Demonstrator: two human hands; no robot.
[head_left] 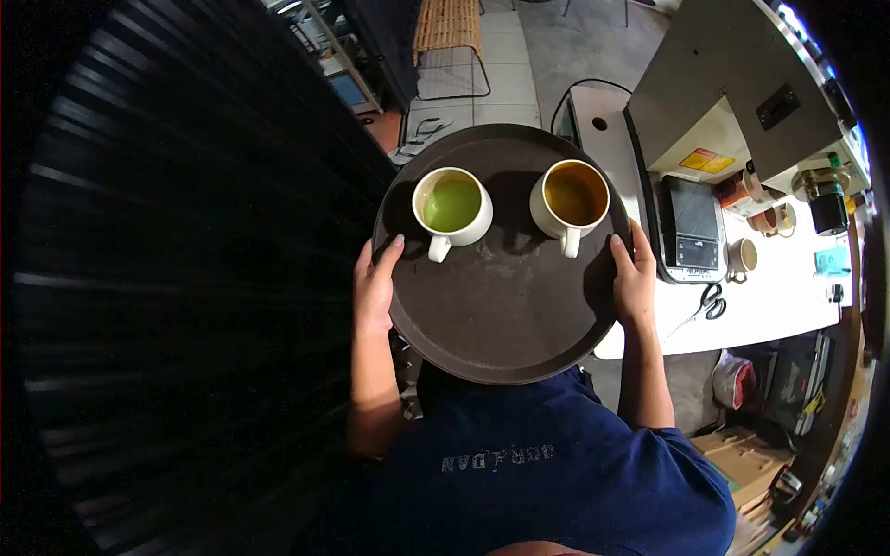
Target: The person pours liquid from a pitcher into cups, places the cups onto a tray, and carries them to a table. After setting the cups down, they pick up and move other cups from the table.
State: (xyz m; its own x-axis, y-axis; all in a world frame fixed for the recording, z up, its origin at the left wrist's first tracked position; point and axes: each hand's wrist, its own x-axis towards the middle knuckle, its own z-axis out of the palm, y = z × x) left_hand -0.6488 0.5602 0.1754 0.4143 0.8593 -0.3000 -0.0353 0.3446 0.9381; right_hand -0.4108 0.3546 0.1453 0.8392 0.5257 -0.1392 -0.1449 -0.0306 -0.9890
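Observation:
A round dark brown tray [501, 315] is held in front of my body. My left hand [375, 287] grips its left rim, thumb on top and the other fingers partly hidden underneath. On the right rim, my right hand [635, 278] holds it the same way. Two white cups stand upright on the far half of the tray. The left cup [475, 233] contains a green liquid, and the right cup [549, 221] contains a brownish liquid. Both cup handles point toward me.
At the right, a white table [760, 315] bears a scale [695, 232], black scissors [712, 302], several cups and a bottle [827, 206]. Dark corrugated panelling [204, 278] fills the left side. A woven stool [448, 26] stands ahead, and cardboard [742, 454] lies low at the right.

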